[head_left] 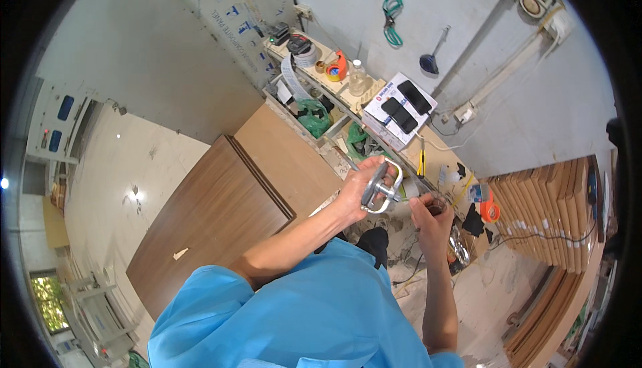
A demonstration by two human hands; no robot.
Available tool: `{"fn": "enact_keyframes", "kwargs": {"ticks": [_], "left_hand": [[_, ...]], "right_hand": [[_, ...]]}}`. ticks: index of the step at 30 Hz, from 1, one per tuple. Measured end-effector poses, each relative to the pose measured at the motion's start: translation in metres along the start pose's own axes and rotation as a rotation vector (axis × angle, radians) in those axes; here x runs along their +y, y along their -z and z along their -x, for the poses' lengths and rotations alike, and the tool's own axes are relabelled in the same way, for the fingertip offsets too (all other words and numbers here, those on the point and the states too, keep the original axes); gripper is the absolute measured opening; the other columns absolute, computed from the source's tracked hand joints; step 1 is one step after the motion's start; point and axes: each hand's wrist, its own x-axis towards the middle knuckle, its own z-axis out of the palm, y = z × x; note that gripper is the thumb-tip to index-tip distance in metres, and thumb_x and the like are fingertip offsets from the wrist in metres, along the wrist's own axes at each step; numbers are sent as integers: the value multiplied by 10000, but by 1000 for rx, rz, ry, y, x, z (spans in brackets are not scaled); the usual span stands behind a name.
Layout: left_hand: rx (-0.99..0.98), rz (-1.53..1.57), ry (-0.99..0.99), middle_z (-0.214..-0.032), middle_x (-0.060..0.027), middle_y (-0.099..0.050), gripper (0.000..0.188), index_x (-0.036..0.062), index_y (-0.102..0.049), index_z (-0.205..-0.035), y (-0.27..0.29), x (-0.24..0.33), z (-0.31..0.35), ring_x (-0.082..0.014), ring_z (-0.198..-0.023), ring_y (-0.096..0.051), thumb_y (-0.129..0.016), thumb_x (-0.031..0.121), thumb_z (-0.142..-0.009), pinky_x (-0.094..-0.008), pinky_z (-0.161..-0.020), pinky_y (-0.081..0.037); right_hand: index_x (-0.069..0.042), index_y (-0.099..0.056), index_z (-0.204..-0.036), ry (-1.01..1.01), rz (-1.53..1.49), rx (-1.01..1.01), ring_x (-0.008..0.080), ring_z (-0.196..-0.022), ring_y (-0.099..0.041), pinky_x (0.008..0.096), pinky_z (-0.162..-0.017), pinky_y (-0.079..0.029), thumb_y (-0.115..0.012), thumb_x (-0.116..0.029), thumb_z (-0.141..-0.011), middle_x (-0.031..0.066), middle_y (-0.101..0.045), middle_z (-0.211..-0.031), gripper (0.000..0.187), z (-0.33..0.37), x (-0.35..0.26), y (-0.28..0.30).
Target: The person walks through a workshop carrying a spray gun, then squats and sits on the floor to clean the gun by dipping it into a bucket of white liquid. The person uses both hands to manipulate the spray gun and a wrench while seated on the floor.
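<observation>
Metal tool (382,189) sits in the left hand's (358,186) grip; I can't tell whether the right hand (433,217), close by, holds anything.

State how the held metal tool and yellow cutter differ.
The metal tool is silver-grey; the cutter is mostly yellow. The metal tool is bulky, with a curved frame; the cutter is slim, straight. The metal tool is in the left hand; the cutter lies on the bench.

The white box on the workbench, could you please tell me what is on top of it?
A black phone and a second black phone lie side by side on the white box. The patches of its top directly beneath them are covered.
</observation>
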Motion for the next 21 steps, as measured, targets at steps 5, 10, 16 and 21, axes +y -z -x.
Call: {"fn": "enact_keyframes", "kwargs": {"ticks": [5, 10, 16, 21], "left_hand": [[55, 30, -10, -833, -26, -640, 195, 80, -591, -998, -8, 6, -2, -68, -602, -565, -587, 272, -1027, -197, -444, -443], [141, 74, 97, -761, -31, -626, 180, 71, -605, -963, -4, 13, -9, -86, -519, -558, -570, 236, -1025, -220, -383, -431], [104, 41, 82, -760, -27, -614, 213, 63, -610, -992, -10, 22, -11, -73, -546, -563, -533, 258, -1033, -203, -359, -444], [-104, -116, 64, -872, -41, -658, 191, 81, -620, -1034, 1, 27, -11, -72, -639, -578, -558, 262, -1030, -185, -428, -456]], "right_hand": [[-47, -612, -766, 114, 30, 110, 4, -569, -391, 204, -514, -279, -729, -142, -924, -80, -488, -633, 219, 7, 6, -11], [-23, -625, -784, 299, 115, 202, 17, -607, -418, 218, -533, -317, -703, -110, -945, -63, -529, -681, 199, 13, 12, -30], [-23, -617, -758, 337, 174, 220, 15, -596, -398, 221, -531, -315, -712, -104, -934, -61, -519, -648, 216, 15, 8, -33], [-18, -599, -722, 53, -36, 105, 18, -575, -386, 222, -517, -287, -716, -105, -916, -59, -504, -621, 243, 11, 5, -20]]}}
